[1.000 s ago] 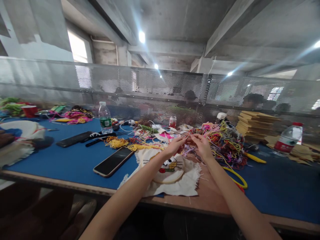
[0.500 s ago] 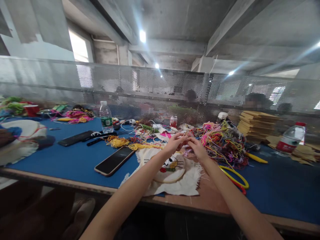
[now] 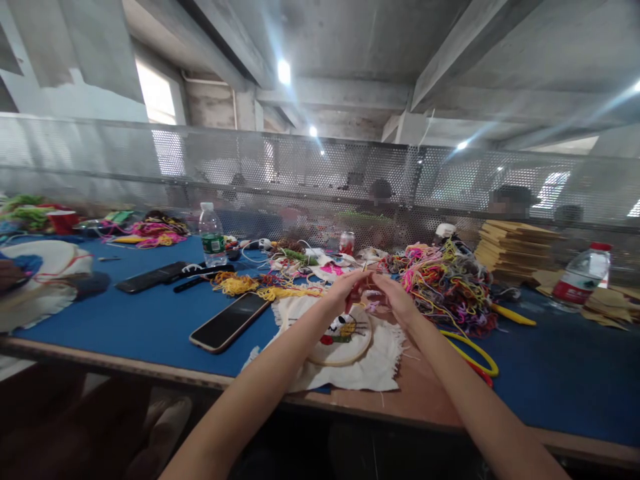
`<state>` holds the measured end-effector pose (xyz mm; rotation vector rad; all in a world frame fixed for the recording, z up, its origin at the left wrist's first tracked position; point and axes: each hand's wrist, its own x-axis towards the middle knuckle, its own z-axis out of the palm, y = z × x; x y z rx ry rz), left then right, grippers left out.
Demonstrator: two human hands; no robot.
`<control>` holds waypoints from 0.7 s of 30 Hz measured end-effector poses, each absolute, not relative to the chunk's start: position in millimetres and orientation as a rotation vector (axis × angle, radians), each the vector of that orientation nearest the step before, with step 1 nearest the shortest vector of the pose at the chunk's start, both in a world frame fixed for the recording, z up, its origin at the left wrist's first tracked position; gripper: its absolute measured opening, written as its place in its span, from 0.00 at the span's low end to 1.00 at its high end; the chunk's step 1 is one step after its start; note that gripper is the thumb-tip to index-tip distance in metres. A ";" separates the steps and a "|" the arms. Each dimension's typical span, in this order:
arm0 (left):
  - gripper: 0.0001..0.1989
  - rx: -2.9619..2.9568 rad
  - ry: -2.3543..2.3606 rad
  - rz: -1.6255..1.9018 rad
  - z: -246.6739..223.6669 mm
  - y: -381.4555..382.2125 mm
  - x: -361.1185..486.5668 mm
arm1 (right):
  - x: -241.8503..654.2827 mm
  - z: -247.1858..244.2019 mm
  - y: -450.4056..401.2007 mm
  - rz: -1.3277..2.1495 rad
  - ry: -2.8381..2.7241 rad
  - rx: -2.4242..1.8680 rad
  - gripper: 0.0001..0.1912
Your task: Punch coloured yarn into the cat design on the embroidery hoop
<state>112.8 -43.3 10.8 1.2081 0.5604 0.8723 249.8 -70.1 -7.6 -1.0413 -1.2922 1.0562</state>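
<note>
My left hand [image 3: 351, 289] and my right hand [image 3: 389, 293] meet above the far edge of a white cloth [image 3: 380, 370]. Their fingers are bent and close together around something thin and pale that is too small to make out. Below them the cloth lies in a round wooden hoop [image 3: 345, 363], with a cat face [image 3: 341, 325] in colored stitches, partly covered by my left forearm. Beyond and to the right of my hands sits a big heap of tangled colorful yarn [image 3: 445, 287]. Yellow yarn [image 3: 239, 285] lies left of the cloth.
A phone [image 3: 230, 323], another dark phone [image 3: 151, 277] and a water bottle [image 3: 212, 237] are on the left. Yellow hoops [image 3: 473, 353], a red-labelled bottle [image 3: 581, 280] and stacked brown envelopes [image 3: 517, 250] stand right. Another person's hand [image 3: 11, 275] is at far left.
Both hands have turned slightly and come closer together, their fingertips now pointing more inward and down. The cloth and hoop have stayed in place.
</note>
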 end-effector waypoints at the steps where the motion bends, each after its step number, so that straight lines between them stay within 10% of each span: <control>1: 0.18 1.223 0.562 0.860 10.4 -43.4 112.8 | 248.3 -7.0 -71.0 1.033 -1.321 -1.022 0.19; 21: 0.20 1.206 0.731 0.873 27.4 -15.6 82.9 | 242.7 -19.0 -63.8 0.778 -1.487 -1.101 0.16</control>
